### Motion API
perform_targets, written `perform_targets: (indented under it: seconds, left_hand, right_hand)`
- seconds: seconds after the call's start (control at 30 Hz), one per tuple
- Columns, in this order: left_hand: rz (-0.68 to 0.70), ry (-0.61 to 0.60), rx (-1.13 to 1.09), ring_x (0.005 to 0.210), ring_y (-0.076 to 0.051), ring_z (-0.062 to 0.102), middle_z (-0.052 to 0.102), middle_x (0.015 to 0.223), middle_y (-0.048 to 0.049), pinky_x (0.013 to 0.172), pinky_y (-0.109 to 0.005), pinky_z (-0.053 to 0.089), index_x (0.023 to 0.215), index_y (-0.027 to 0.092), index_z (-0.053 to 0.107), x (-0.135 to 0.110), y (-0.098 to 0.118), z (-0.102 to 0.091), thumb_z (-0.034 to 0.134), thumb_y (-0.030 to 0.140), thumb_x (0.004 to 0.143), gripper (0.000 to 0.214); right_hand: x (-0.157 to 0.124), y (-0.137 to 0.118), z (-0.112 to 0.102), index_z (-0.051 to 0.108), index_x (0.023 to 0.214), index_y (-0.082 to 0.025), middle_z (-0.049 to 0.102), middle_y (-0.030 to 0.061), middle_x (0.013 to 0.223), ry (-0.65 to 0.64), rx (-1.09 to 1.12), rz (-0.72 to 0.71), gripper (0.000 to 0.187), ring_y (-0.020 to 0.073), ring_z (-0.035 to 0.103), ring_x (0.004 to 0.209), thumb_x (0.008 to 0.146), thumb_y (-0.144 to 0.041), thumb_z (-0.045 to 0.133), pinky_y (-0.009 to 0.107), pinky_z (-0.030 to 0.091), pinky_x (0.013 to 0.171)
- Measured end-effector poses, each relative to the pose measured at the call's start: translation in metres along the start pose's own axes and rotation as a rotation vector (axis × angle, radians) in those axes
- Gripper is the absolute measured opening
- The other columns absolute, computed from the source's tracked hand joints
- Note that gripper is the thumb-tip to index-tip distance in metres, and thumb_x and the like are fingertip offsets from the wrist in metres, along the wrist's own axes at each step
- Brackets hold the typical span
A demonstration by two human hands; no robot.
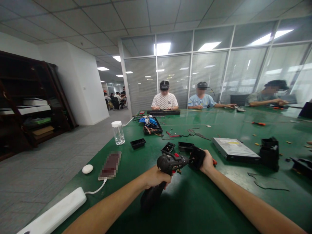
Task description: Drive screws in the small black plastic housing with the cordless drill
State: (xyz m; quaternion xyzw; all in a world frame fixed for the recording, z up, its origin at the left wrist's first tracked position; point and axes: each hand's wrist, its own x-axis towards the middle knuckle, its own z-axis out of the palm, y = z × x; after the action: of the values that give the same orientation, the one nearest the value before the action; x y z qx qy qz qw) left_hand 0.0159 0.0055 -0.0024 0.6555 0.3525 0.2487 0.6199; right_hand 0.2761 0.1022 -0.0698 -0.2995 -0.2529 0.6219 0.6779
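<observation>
My left hand [159,177] is wrapped round the grip of a black cordless drill [170,163] with red details. The drill's tip points right and meets a black plastic box [197,157]; whether it sits in a screw cannot be made out. That box is held up and tilted by my right hand [207,162], closed on its right side. An orange-red handle [214,162] shows just behind my right hand. Beyond the drill lie two black plastic trays, an open one [168,148] with small bits inside and another [185,146]. A third black tray [137,143] lies further left.
On the green table [195,208] are a silver disc drive [235,149], a black housing [269,153], loose wires [270,187] and a bin of blue parts [152,125]. A clear jar [118,133], phone [109,165] and white power strip [57,213] lie left. Several people sit opposite.
</observation>
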Motion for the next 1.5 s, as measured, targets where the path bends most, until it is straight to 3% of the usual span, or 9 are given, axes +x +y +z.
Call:
perform_targets:
  seconds: [0.1, 0.3, 0.97, 1.5]
  left_hand:
    - [-0.020, 0.030, 0.009, 0.049, -0.011, 0.047, 0.051, 0.057, 0.0009, 0.047, -0.024, 0.038, 0.063, 0.012, 0.054, 0.0006, -0.0013, 0.0003, 0.050, 0.011, 0.052, 0.012]
    - [-0.023, 0.020, 0.009, 0.048, -0.010, 0.047, 0.049, 0.055, 0.0014, 0.047, -0.024, 0.038, 0.063, 0.012, 0.053, 0.0012, -0.0025, -0.0006, 0.050, 0.012, 0.053, 0.010]
    - [-0.019, 0.020, -0.036, 0.048, -0.010, 0.047, 0.052, 0.060, 0.0007, 0.047, -0.024, 0.037, 0.069, 0.012, 0.056, 0.0016, -0.0082, -0.0036, 0.053, 0.010, 0.054, 0.016]
    - [-0.033, 0.019, -0.019, 0.049, -0.011, 0.047, 0.052, 0.057, 0.0005, 0.048, -0.024, 0.038, 0.064, 0.012, 0.055, -0.0009, -0.0033, -0.0014, 0.051, 0.011, 0.054, 0.011]
  right_hand:
    - [0.0010, -0.0009, -0.0001, 0.058, 0.068, -0.020, 0.061, 0.0027, 0.057, 0.014, 0.015, 0.078, 0.019, 0.0190, 0.055, 0.049, 0.067, -0.030, 0.043, 0.031, 0.044, 0.047]
    - [0.0017, -0.0007, -0.0008, 0.058, 0.068, -0.021, 0.060, 0.0022, 0.055, 0.010, 0.039, 0.090, 0.018, 0.0201, 0.055, 0.049, 0.065, -0.030, 0.043, 0.033, 0.044, 0.048]
    - [0.0044, 0.0011, -0.0022, 0.059, 0.073, -0.020, 0.061, 0.0027, 0.058, 0.001, 0.062, 0.061, 0.021, 0.0194, 0.055, 0.051, 0.066, -0.029, 0.041, 0.032, 0.044, 0.047]
    - [0.0018, 0.0001, 0.0000, 0.058, 0.073, -0.021, 0.061, 0.0020, 0.057, -0.005, 0.041, 0.058, 0.019, 0.0190, 0.055, 0.050, 0.067, -0.030, 0.042, 0.032, 0.044, 0.047]
